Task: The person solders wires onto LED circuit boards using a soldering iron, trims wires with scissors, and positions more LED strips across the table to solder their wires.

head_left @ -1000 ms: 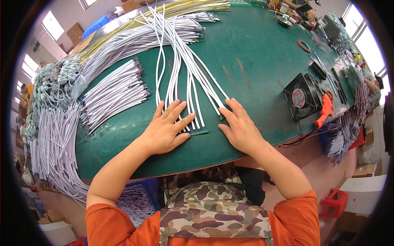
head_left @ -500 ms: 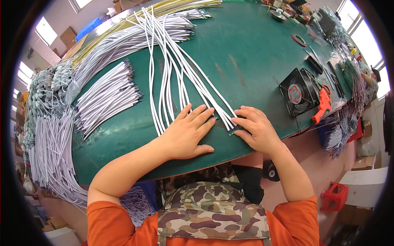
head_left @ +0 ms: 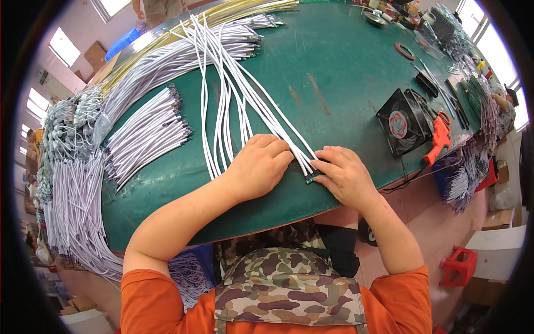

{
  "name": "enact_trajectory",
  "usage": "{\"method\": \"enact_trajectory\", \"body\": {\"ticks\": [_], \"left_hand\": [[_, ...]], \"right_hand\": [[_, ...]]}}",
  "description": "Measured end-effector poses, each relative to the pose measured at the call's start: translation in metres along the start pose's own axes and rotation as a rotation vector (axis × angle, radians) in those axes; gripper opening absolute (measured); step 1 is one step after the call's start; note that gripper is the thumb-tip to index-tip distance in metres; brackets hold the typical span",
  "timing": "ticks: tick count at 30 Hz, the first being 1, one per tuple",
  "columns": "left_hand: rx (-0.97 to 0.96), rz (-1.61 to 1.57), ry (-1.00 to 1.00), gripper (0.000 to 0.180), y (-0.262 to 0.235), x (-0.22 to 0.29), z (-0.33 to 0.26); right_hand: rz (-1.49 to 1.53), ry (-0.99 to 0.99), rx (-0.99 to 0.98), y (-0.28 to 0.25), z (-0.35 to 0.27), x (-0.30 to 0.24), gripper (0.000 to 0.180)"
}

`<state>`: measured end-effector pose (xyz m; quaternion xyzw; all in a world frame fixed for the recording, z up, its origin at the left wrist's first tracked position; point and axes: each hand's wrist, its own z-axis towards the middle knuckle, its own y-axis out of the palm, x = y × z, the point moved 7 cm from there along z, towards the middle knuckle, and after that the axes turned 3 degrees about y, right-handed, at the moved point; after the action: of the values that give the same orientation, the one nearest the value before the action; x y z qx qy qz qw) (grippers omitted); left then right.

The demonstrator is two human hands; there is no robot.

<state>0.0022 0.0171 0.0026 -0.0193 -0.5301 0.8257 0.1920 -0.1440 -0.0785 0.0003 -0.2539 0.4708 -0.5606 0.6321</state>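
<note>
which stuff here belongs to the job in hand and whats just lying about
In use, it seems:
white cables, by the left hand
green strip at their ends, by the right hand

Lying about, probably:
black fan
red stool

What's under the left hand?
White cables run in beneath the left hand and its wrist, over the green tabletop. Their lower ends there, and whatever the palm and curled fingers cover, cannot be seen.
</note>
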Motion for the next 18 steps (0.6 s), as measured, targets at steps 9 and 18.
{"method": "enact_trajectory", "body": {"ticks": [9,18], "left_hand": [[-0.152,-0.07,-0.017,0.023,0.006,-0.012,0.013],[-0.229,-0.074,0.202,0.015,0.011,-0.006,0.003]], "right_hand": [[0.011,0.014,0.028,0.001,-0.004,0.006,0.033],[-0.041,-0.03,-0.017,0.002,0.0,-0.007,0.038]]}}
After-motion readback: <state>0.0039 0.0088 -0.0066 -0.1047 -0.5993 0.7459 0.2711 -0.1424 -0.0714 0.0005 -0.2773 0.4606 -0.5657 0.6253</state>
